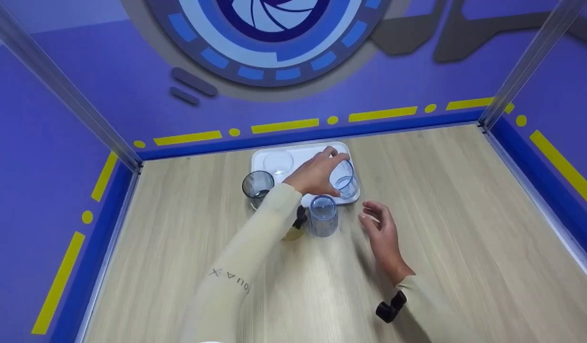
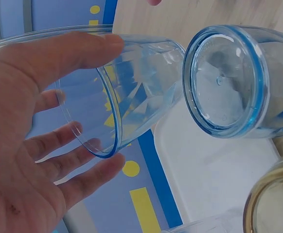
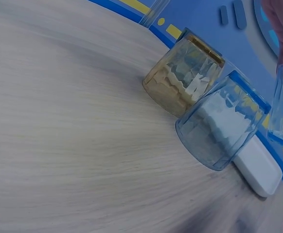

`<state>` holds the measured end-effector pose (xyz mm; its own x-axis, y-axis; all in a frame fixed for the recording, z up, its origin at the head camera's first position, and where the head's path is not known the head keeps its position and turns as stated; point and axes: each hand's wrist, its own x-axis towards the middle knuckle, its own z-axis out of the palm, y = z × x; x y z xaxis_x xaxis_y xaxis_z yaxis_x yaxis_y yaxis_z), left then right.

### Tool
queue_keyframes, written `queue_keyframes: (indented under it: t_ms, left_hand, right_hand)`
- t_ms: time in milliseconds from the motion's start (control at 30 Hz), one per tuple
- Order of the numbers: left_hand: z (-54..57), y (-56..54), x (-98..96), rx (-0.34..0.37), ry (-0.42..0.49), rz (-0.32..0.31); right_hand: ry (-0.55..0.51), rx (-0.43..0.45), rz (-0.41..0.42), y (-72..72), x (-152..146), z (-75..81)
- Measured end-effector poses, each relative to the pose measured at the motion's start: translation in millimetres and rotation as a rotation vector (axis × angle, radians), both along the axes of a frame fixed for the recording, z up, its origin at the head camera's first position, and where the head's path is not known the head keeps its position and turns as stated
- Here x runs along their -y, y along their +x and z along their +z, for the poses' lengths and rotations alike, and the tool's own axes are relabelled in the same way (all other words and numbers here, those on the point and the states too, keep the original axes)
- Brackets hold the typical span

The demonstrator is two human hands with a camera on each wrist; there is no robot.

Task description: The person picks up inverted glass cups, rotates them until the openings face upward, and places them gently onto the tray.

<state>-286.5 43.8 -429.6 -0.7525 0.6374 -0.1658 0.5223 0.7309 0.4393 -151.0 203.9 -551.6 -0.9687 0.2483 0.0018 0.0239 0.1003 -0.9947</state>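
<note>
My left hand [image 1: 317,175] reaches over the right end of a white tray [image 1: 300,151] and holds a clear, blue-tinted glass [image 1: 349,186] by its wide rim. In the left wrist view the thumb lies along one side of this glass [image 2: 146,73], with the fingers spread around the other. Just in front of the tray, a second blue-tinted glass [image 1: 323,224] stands upside down, base up. My right hand [image 1: 383,233] hovers right of it, fingers loosely bent and holding nothing.
A smoky grey glass [image 1: 258,186] stands at the tray's left front corner. An upside-down amber glass [image 3: 183,75] stands beside the second blue one, mostly behind my left sleeve in the head view. A clear round glass [image 1: 278,163] is on the tray's left part. Blue panels [image 1: 274,112] enclose the table.
</note>
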Motion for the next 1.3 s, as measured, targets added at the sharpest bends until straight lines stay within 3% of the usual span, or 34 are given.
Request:
queue_keyframes:
  t_ms: [500,867,1300]
  left_hand:
    - [-8.1,-5.6,-10.3,-0.004,-0.052,0.016]
    - [-19.2,-14.8,-16.3,-0.014,-0.068,-0.009]
    - [-25.6,-17.2,-21.6,-0.005,-0.093,0.027]
  right_hand:
    - [0.011,0.053,0.028,1.0,1,-2.6]
    - [0.006,0.061,0.011,2.0,4,-5.6]
    - [0.05,0.106,0.02,1.7,5,-7.5]
